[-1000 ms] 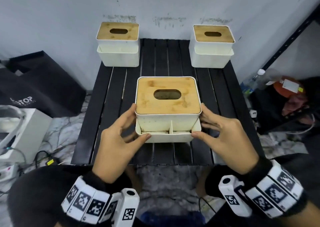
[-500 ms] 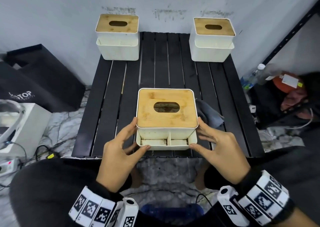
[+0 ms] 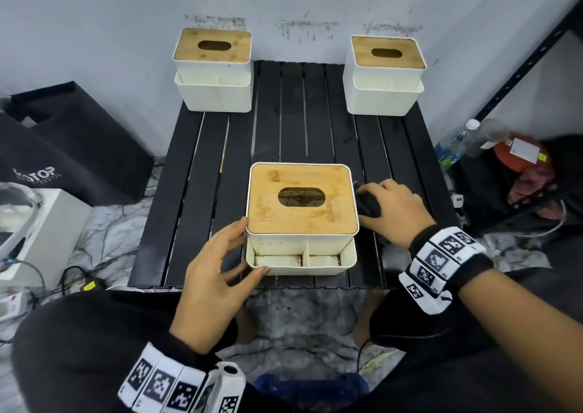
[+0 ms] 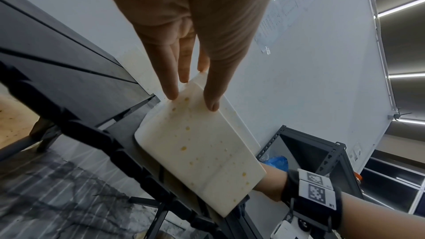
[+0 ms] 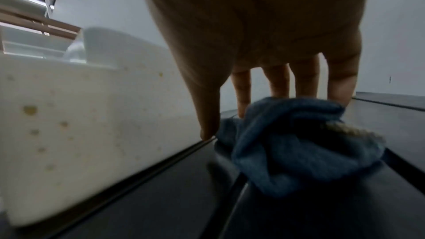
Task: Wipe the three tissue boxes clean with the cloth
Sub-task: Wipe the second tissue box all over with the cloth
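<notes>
The nearest tissue box point(image 3: 301, 211), white with a bamboo lid, stands near the front edge of the black slatted table point(image 3: 284, 129). Its stained side fills the left wrist view point(image 4: 200, 152) and shows in the right wrist view point(image 5: 80, 124). My left hand point(image 3: 254, 245) point(image 4: 193, 101) rests straight fingers on its left side, thumb at the front corner. Just right of the box, my right hand point(image 3: 370, 203) point(image 5: 243, 115) grips the bunched blue cloth point(image 3: 367, 209) point(image 5: 299, 148) on the table. Two more boxes stand at the back left point(image 3: 213, 69) and back right point(image 3: 386, 75).
A wall runs close behind the table. A black bag point(image 3: 72, 151) and a white device point(image 3: 38, 223) with cables lie on the floor to the left. A bottle point(image 3: 467, 138), clutter and a dark metal shelf frame point(image 3: 520, 75) stand to the right.
Both hands drew the near box toward the table's front edge, uncovering the cloth. The right hand then left the box and closed on the cloth beside it. The left hand stayed on the box.
</notes>
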